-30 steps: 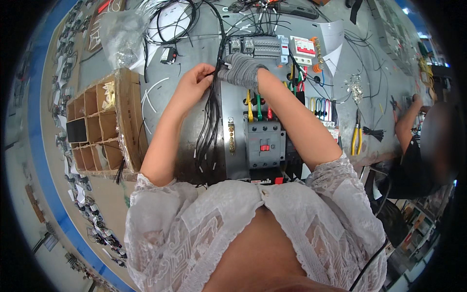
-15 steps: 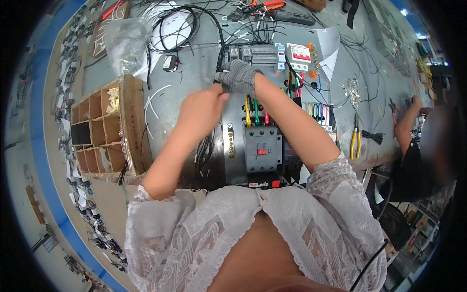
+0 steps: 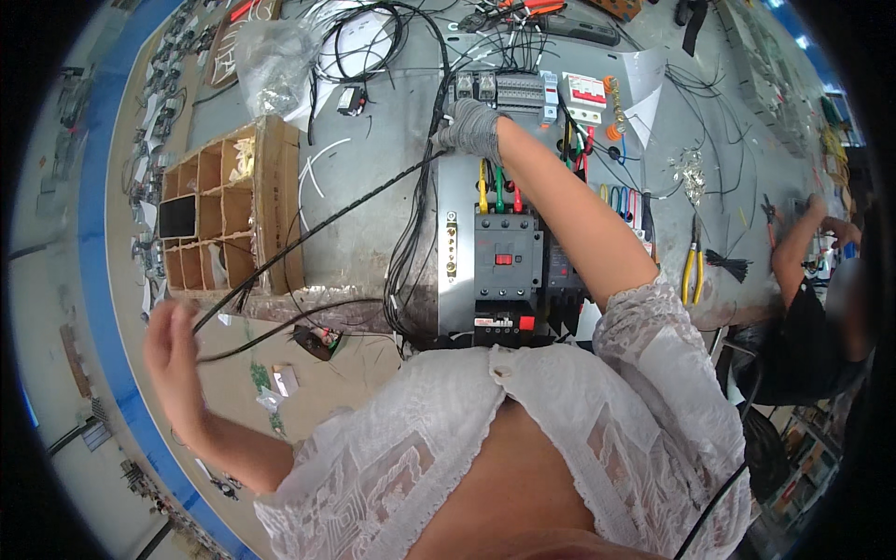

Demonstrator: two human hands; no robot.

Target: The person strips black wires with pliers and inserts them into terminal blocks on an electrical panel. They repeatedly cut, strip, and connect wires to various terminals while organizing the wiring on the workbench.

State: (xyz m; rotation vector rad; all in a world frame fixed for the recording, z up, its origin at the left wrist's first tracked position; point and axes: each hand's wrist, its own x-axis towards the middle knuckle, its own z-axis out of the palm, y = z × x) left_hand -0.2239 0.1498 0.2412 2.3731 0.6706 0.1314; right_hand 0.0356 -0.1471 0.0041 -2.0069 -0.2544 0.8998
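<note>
While the right hand [image 3: 474, 129], gloved in ribbed grey knit, clasps thin black wires [image 3: 425, 189] on the far side, the bare left hand [image 3: 175, 359], near left, grips a ridged black cord [image 3: 322, 227] slanting past the cardboard box [image 3: 273, 201].

This is an electrical assembly workshop. By the near edge of the grey worktop [image 3: 359, 252] stands a contactor [image 3: 507, 257], with loose black wires [image 3: 409, 243] beside it; terminal blocks [image 3: 519, 91] and a circuit breaker [image 3: 584, 93] sit toward the far edge. Yellow-handled pliers [image 3: 692, 271], a compartmented cardboard box [image 3: 273, 187] at the near left corner and a co-worker [image 3: 810, 322] farther right also show it.
</note>
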